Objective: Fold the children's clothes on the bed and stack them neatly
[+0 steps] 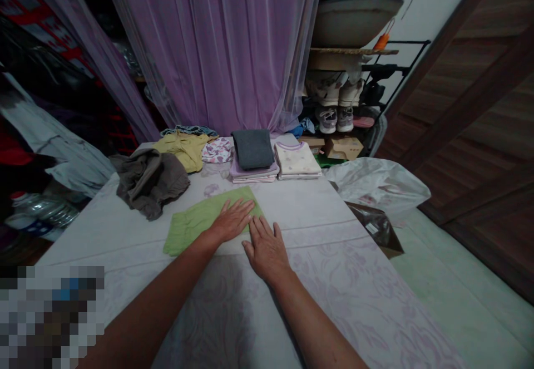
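Note:
A pair of light green pants [194, 225] with a gathered edge lies folded flat on the bed's patterned sheet [334, 269]. My left hand [232, 220] rests palm down on the pants with its fingers stretched out. At the right end of the same pants, my right hand [267, 250] lies flat with spread fingertips, close beside the left. Just beyond stands a pile of folded clothes with a dark grey folded garment [252, 149] on top. A cream folded shirt [297, 159] tops another pile to its right.
A crumpled brown garment [152, 180], a yellow garment [186, 149] and a white-and-purple patterned cloth [217, 150] lie at the far left. Purple curtains [225, 46] hang behind the bed. Right of it are a shoe rack [354, 67] and a clear plastic bag [375, 182].

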Available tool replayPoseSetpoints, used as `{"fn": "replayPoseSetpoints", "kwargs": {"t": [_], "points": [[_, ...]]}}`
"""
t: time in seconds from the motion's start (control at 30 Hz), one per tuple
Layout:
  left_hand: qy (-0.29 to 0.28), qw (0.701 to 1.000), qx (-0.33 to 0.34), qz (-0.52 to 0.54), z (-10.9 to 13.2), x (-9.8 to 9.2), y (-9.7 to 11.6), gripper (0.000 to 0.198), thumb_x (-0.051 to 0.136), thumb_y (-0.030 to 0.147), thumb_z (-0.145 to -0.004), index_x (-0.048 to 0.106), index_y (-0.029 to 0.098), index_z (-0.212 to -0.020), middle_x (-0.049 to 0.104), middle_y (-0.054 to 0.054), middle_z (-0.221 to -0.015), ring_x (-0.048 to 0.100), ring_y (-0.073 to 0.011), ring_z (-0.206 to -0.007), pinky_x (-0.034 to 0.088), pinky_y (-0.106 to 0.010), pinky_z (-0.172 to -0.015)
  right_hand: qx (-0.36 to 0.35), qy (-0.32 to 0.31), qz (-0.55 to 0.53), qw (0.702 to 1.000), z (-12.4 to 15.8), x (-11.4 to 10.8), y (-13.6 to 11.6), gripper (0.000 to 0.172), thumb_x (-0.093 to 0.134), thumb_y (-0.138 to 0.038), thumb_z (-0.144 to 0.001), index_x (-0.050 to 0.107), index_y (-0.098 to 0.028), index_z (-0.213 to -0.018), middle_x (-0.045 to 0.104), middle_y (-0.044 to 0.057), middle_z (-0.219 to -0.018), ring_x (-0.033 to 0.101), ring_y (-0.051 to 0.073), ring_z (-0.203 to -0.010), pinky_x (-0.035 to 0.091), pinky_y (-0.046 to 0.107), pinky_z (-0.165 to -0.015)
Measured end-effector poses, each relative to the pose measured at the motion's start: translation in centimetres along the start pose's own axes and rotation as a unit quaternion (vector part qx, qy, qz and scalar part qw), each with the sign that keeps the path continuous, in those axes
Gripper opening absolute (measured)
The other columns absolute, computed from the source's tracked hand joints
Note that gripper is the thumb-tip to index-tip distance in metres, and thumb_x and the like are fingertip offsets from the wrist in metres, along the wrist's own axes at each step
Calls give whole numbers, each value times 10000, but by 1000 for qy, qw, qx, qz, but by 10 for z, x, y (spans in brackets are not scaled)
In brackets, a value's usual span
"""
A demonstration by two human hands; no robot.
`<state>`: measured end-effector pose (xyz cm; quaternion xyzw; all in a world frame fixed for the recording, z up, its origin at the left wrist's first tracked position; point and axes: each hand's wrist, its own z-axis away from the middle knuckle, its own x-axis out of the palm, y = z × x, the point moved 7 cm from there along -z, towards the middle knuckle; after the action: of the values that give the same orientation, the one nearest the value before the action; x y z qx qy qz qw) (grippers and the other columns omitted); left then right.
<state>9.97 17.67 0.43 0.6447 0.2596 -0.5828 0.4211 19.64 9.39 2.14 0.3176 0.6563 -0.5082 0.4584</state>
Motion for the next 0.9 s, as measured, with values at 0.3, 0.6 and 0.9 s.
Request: {"fn": "replayPoseSetpoints", "kwargs": {"t": [0.3,0.6,0.9], "points": [[-26,997,-56,48,-12,-8,-17,504,179,396,-1003,391,341,-1457,377,21,-1548,224,-207,-1472,119,-537,-1184,49,25,9,998,5,1,6,585,393,-419,-961,410,-118,-1462,320,135,-1555,274,286,-1444,151,550,-1163],[54,998,-30,-25,-6,-7,-9,469,276,318,-992,437,317,-1433,432,4,-1517,315,-225,-1436,185,-544,-1175,-28,21,8,999,7,1,-4,549,343,-426,-986,402,-170,-1468,345,90,-1552,241,238,-1459,89,529,-1181],[177,978,-76,-81,13,-33,-5,434,325,270,-985,554,230,-1351,551,-66,-1419,465,-246,-1334,248,-474,-1170,21,8,33,999,8,0,-2,570,322,-449,-988,403,-146,-1464,353,117,-1544,249,243,-1457,123,543,-1169]]}}
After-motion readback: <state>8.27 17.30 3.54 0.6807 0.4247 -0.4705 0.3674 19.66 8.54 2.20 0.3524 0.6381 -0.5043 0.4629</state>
